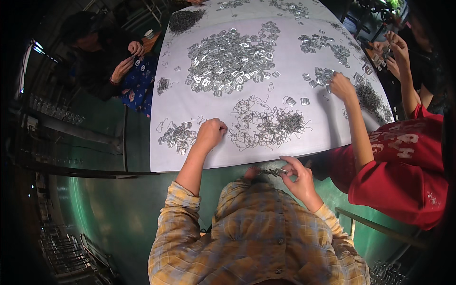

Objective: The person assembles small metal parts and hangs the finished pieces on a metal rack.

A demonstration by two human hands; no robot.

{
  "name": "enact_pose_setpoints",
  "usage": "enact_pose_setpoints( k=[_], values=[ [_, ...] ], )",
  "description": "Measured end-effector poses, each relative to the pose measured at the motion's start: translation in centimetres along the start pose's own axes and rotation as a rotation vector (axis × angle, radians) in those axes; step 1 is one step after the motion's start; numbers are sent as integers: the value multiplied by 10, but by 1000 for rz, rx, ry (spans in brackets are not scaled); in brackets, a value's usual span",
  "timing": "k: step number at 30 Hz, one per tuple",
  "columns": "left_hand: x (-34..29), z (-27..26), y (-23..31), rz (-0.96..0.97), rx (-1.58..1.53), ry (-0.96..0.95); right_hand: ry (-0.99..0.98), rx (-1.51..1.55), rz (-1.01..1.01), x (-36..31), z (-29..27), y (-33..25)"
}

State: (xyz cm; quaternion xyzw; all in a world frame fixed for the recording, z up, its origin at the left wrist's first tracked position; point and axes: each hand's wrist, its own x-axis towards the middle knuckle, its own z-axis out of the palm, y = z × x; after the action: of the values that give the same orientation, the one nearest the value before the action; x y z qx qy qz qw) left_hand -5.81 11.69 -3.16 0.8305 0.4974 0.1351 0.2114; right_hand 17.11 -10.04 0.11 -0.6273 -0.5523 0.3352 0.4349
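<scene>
My left hand [211, 133] rests low over the white tabletop [199, 107], fingers curled and closed. Whatever lies in its fingertips, if anything, is hidden. Right of it spreads a tangled heap of bent wire hooks [266, 124]; to its left lies a small pile of shiny metal buckles [179, 136]. Just off the table's near edge, my right hand [301, 184] pinches a small metal buckle [282, 171] between thumb and fingers. Darker thin bits stick out leftward from that buckle, too small to make out.
A large mound of metal buckles [228, 61] covers the table's middle. Dark wire hooks [186, 21] are heaped at the far left. On the right, a co-worker in a red shirt [403, 166] reaches a hand [341, 86] onto the table. Another person [95, 52] sits at the left.
</scene>
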Motion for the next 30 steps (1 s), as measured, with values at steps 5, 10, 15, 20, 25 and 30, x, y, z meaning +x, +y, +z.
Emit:
enact_pose_setpoints(
  k=[5, 10, 15, 20, 25, 30],
  values=[
    [-7, 27, -8, 423, 224, -2, -29, -13, -13, 0, 2, 4],
    [-3, 23, -11, 473, 154, 30, -24, -26, 11, -1, 3, 3],
    [1, 24, -1, 41, -506, -87, 38, -10, 13, 1, 2, 2],
    [-13, 22, 35, -95, -1322, -338, 118, 44, 28, 3, 1, 1],
    [-52, 29, 107, 252, -1076, -272, 143, 103, 55, 7, -1, -2],
    [-64, 38, 130, 406, -809, -192, 173, 114, 45, 4, -4, -4]
  ],
)
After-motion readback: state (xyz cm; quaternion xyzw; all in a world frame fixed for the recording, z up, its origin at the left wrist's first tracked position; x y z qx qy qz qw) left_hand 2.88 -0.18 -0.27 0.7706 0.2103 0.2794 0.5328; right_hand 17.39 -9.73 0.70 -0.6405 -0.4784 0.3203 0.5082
